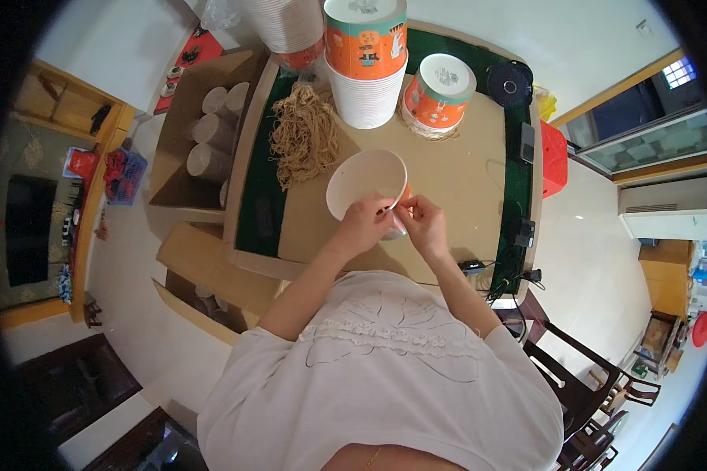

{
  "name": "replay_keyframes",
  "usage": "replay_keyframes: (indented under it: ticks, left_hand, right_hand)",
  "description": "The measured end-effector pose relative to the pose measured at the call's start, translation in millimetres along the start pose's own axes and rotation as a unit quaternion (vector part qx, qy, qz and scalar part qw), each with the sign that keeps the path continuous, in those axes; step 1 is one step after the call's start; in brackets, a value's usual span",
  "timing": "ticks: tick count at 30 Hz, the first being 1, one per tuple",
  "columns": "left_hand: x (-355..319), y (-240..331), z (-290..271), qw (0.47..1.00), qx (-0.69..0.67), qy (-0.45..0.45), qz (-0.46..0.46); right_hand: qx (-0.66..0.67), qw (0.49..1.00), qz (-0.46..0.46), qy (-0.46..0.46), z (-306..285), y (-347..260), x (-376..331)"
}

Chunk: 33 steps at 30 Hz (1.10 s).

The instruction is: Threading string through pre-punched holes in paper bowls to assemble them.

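A paper bucket (360,182), white inside with some orange showing on its outer wall, is tilted with its mouth facing up and away from me, in front of my body. At the near side of its rim, my left hand (364,226) is closed on the bucket's edge. Close beside it, my right hand (424,229) has its fingertips pinched together at the same rim. Whatever lies between the right fingertips is too small to make out. A loose heap of tan twine (302,135) lies on the cardboard sheet (463,188) beyond the bucket.
Upside-down stacked buckets (367,96) stand at the back, with a shorter bucket stack (440,94) to their right, twine around its base. A black fan (511,84), a phone (527,143) and cables edge the table's right. An open carton (182,149) holds bundled cups at left.
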<state>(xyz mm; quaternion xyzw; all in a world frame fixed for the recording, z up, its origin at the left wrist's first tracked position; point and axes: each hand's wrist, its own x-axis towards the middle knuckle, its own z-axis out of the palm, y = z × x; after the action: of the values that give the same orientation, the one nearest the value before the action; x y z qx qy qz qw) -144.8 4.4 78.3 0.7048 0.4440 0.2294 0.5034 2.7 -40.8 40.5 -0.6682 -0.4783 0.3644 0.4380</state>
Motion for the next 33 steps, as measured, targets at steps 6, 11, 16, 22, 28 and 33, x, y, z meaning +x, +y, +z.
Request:
replay_keyframes:
  ticks: [6,11,16,22,28,33]
  left_hand:
    - [19,-40,9,0.993,0.021,-0.076,0.092]
    - [26,-38,17,0.985,0.080,-0.096,0.122]
    - [28,-43,21,0.939,0.265,-0.130,0.176]
    - [24,-51,31,0.986,0.160,-0.026,0.040]
    - [34,-77,42,0.938,-0.304,-0.071,-0.148]
    - [36,-88,45,0.809,-0.467,-0.076,-0.349]
  right_hand:
    - [-0.054,0.998,0.026,-0.029,-10,3,-1]
    - [-0.067,0.997,-0.004,-0.042,-22,12,5]
    - [-0.089,0.993,0.008,-0.077,-22,21,3]
    - [-0.114,0.989,0.026,-0.096,-17,19,-10]
    - [-0.112,0.981,-0.077,-0.142,8,-21,-37]
    - [-0.369,0.882,-0.044,-0.288,8,-38,-32]
